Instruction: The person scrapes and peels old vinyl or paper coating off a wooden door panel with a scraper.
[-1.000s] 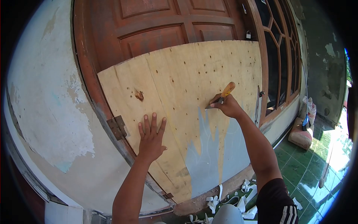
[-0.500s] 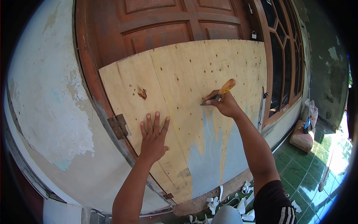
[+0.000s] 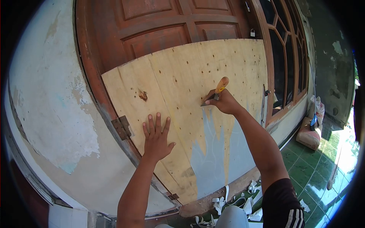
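My right hand (image 3: 224, 102) is closed around a putty knife (image 3: 221, 84) with a wooden handle. Its blade lies against a pale plywood panel (image 3: 178, 76), just at the upper tip of a jagged grey-blue layer (image 3: 209, 167) that covers the lower part. The handle points up and slightly to the right. To the left, my left hand (image 3: 156, 142) rests flat on bare wood with its fingers spread, below a dark knot (image 3: 142, 95).
A hinge (image 3: 121, 127) joins the panel to the door frame. White peeled scraps (image 3: 247, 205) litter the floor by my knee (image 3: 231, 217). Behind the panel is a brown door (image 3: 156, 38); to the right are a window (image 3: 283, 64) and a paper sack (image 3: 308, 135) on green tiles.
The view has shifted slightly. The putty knife's handle stands a little more upright, its blade at about the same spot. My left thumb has moved slightly outward.
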Tool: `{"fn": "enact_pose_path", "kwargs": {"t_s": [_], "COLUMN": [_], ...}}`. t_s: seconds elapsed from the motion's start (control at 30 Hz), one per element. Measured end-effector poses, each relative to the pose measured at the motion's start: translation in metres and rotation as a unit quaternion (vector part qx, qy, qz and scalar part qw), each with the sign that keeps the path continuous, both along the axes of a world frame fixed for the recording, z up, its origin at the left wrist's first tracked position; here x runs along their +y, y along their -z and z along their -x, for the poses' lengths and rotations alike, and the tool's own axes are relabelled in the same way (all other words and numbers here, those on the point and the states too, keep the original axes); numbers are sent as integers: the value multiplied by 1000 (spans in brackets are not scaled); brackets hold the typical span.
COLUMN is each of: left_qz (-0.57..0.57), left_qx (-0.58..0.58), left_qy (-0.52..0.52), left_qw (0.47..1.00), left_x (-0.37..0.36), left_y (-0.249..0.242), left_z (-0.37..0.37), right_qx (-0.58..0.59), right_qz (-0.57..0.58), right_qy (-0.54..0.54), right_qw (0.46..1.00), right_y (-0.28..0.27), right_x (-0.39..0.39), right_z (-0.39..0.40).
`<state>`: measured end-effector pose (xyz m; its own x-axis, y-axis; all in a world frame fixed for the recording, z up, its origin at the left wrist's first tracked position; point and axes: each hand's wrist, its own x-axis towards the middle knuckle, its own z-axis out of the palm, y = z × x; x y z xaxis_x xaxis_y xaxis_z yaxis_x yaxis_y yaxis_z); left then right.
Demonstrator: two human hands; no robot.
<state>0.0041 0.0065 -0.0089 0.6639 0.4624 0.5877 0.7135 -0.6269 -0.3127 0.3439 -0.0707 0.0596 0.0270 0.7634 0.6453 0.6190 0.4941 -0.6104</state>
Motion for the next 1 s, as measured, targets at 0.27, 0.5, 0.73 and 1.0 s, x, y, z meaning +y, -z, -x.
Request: {"fn": "enact_pose_path", "kwargs": {"t_s": [0.27,0.5,0.73,1.0], "left_qz": [1,-30,-208,-182], "left_qx": [4,-57,-199,-169], "left_qy": [-14,32,145,219], "left_qw": [1000,997,947,944], "left_x": [-3,-2,0,3], "left_y": [0,4,6,-16], "left_z": [-2,-4,-68,-162], "right_qx": [8,13,310,327], "right_qz": [-1,-17,-164,-147], "right_qy": [8,26,-43,-49], "right_qw": [1000,999,935,932], "right_y": [9,-2,9,12], "right_x": [-1,-3,25,25], "right_z": [5,-3,-36,-36]}}
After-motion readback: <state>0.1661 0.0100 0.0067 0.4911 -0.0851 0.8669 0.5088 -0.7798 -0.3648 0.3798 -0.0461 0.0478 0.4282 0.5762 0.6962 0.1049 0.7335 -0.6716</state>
